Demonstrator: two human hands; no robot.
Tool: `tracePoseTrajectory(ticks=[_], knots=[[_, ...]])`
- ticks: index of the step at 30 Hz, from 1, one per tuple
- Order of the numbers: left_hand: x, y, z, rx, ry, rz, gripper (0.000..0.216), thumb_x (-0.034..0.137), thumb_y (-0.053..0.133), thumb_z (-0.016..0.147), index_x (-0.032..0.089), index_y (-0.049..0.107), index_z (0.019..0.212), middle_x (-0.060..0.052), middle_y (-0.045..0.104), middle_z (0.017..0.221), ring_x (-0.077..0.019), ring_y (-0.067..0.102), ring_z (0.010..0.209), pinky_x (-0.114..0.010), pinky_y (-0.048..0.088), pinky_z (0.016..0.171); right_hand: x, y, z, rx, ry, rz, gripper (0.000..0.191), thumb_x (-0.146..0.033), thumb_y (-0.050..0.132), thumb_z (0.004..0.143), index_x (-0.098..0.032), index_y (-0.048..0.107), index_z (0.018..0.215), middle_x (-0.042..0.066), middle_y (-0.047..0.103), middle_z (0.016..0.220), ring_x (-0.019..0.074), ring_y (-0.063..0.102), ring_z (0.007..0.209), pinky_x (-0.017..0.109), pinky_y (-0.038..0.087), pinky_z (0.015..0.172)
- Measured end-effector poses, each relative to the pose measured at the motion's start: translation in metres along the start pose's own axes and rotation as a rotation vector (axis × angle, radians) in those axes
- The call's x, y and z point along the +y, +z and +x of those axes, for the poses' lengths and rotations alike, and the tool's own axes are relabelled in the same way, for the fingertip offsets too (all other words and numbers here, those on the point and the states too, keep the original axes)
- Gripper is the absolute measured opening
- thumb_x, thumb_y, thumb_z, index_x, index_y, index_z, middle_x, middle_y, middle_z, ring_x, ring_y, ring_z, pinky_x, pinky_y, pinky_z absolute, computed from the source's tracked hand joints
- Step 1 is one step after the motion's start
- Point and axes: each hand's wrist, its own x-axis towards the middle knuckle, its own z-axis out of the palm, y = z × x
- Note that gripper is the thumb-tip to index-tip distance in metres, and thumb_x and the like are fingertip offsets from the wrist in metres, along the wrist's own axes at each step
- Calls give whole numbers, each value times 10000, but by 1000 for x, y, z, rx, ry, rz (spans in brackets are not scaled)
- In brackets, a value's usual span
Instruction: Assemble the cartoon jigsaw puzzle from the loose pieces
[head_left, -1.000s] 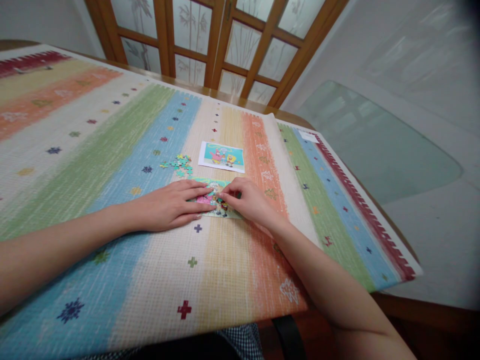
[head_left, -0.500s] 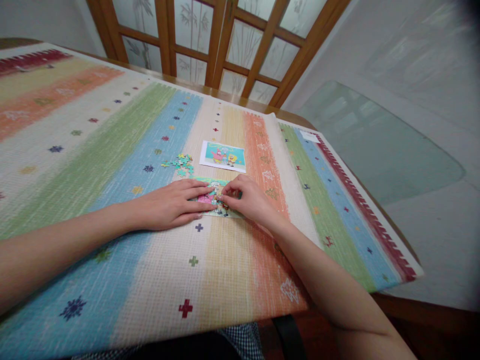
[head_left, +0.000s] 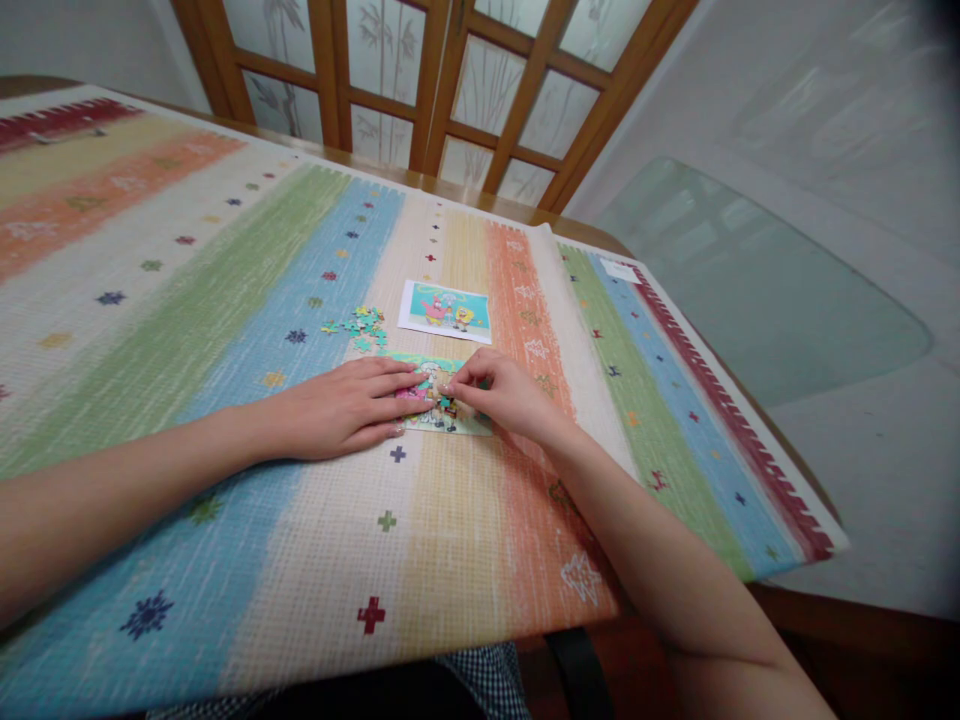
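Note:
A small, colourful cartoon jigsaw puzzle lies flat on the striped tablecloth in front of me. My left hand rests palm down across its left side, fingers stretched out and touching it. From the right, my right hand reaches over the puzzle, thumb and fingertips pinched on a small puzzle piece near the middle. The fingers partly cover that piece. Just beyond my left hand sits a loose pile of green and yellow puzzle pieces.
A printed cartoon picture card lies behind the puzzle. The striped tablecloth covers the table, with a small white label near its far right corner. Wooden doors with glass panes stand beyond the table.
My right hand has shifted slightly to the right and its fingertips have drawn back a little, showing more of the puzzle's middle. My left hand stays in place.

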Motion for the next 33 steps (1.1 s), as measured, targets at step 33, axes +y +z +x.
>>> tracePoseTrajectory(ticks=[33], knots=[[9, -24, 3, 136, 22, -466, 413, 241, 505, 1007, 265, 540, 1417, -58, 616, 1414, -264, 422, 1424, -519, 358, 1178, -19, 6, -6, 14, 85, 449, 219, -407, 698, 857, -193, 681, 813, 11, 628, 792, 129, 510, 692, 279, 395, 631]])
